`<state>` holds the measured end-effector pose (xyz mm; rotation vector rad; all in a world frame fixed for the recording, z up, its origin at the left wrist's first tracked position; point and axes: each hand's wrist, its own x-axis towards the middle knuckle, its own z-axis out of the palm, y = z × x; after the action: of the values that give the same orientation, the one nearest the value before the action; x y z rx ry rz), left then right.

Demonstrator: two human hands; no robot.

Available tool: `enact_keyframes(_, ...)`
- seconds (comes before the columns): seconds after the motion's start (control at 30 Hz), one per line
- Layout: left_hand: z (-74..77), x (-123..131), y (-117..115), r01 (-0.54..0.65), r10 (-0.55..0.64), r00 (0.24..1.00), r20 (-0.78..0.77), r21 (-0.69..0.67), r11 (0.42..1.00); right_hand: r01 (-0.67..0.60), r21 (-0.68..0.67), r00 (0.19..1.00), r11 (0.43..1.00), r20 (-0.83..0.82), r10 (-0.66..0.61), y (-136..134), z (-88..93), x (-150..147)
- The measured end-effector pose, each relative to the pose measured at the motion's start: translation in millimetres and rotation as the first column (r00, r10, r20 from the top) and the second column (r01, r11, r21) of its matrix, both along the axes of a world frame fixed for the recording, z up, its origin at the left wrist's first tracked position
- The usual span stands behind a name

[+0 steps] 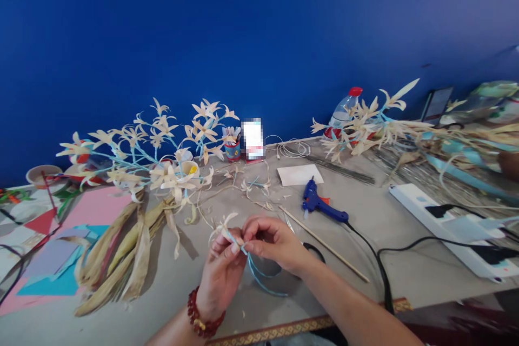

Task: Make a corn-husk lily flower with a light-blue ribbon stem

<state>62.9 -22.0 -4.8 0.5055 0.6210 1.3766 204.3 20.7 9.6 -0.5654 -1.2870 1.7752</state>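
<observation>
- Pinching a pale flower [224,225] by its light-blue stem, the left hand [225,267] has thumb and fingers closed on it; the flower is to the left of the blue glue gun [320,206] and nearer the person.
- The right hand [275,240], between flower and glue gun, has its thumb and fingertips closed on the same stem, beside the left thumb; the fingers hide the exact contact.
- Light-blue strands [267,290] trail below the hands, on the person's side of the glue gun.
- Black-handled scissors [314,251] lie just in front of the glue gun, partly hidden by the right hand.
- A thin wooden stick [326,243] slants across the table in front of the glue gun.
- A white card [298,174] lies just behind the glue gun.
- A white power strip [421,216] is to the right of the glue gun.
- Well left of the glue gun, dry husks [140,251] lie beside pink paper [103,203]; finished-looking flower branches [205,130] spread behind them.
- A red-capped bottle [347,102] stands behind the glue gun and to its right.
</observation>
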Motion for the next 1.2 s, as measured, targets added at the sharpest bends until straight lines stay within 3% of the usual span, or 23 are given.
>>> enact_keyframes(0.2,-2.3,0.2,0.0,-0.026,0.026,1.000,-0.016,-0.020,0.999,0.032,-0.019,0.999,0.999,0.020,-0.032,0.6,2.0,2.2)
enact_keyframes(0.4,-3.6,1.1,0.6,-0.065,0.064,0.996,-0.058,-0.019,0.998,-0.035,-0.069,0.999,0.997,-0.004,0.034,0.8,4.2,7.5)
enact_keyframes(0.8,-7.6,0.7,-0.6,-0.101,0.129,0.955,-0.268,0.116,0.988,-0.061,0.073,0.995,0.995,0.082,0.055,-1.0,2.5,8.8)
enact_keyframes(1.03,-6.4,-0.5,2.9,-0.162,0.182,0.948,-0.260,0.098,0.982,-0.079,-0.008,0.997,0.997,-0.023,0.078,-2.0,1.0,6.7)
enact_keyframes(1.2,-8.0,-1.0,3.2,-0.163,0.188,0.937,-0.293,0.107,0.981,-0.061,-0.044,0.998,0.997,0.000,0.061,-3.4,0.9,4.4)
